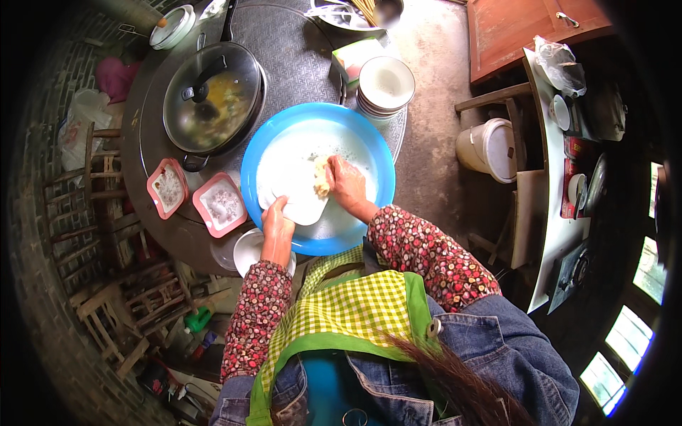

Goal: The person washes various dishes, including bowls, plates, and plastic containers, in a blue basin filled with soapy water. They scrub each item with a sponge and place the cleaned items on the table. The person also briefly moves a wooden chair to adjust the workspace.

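Note:
A blue plastic basin [384, 160] with whitish soapy water stands before me on the round table. My left hand [277, 226] grips the near edge of a white dish [306, 210], tilted over the water. In my right hand [343, 178] is a pale yellow sponge or cloth [321, 175], held at the dish's right side. Glare washes out much of the dish and water, so the dish's full outline cannot be told. Close by my left wrist, partly hidden by it, sits a white bowl [248, 250].
Two pink-rimmed dishes [219, 205] with suds lie left of the basin. A lidded wok [213, 101] with food stands behind them. Beyond the basin's right rim are stacked bowls [386, 82] and a tissue box [357, 56]. A lidded bucket [487, 149] is on the floor at right.

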The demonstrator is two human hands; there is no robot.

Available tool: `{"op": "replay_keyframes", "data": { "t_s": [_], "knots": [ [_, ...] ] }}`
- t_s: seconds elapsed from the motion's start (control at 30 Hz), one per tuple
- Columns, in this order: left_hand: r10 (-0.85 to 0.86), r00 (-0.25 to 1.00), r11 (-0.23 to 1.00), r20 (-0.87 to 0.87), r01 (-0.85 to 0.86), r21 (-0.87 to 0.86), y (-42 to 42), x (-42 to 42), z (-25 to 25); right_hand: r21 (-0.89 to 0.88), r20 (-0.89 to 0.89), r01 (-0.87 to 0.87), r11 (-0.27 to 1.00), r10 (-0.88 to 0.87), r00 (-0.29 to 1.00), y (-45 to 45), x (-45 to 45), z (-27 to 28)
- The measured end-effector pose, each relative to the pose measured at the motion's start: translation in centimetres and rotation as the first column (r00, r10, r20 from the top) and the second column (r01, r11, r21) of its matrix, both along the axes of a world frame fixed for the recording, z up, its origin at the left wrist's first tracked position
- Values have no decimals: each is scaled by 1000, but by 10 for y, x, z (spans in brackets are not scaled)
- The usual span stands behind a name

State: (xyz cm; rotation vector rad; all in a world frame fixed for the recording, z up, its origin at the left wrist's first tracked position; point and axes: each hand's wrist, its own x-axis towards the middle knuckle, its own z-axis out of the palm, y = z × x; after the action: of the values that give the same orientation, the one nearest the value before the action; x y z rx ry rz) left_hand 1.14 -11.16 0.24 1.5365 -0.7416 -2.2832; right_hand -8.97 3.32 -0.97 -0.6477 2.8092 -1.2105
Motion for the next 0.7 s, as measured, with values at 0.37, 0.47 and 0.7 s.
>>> {"op": "replay_keyframes", "data": {
  "t_s": [0.37,0.47,0.7],
  "knots": [
    [-254,958,967,-136,247,-62,-13,25,38,338,17,-266,903,277,961,11,-41,-10],
    [-322,925,935,-201,278,-219,-6,14,62,468,49,-273,840,284,958,12,-42,6],
    [-460,719,78,521,617,-783,11,3,87,-53,318,-71,996,84,944,16,-39,45]
  ]
}}
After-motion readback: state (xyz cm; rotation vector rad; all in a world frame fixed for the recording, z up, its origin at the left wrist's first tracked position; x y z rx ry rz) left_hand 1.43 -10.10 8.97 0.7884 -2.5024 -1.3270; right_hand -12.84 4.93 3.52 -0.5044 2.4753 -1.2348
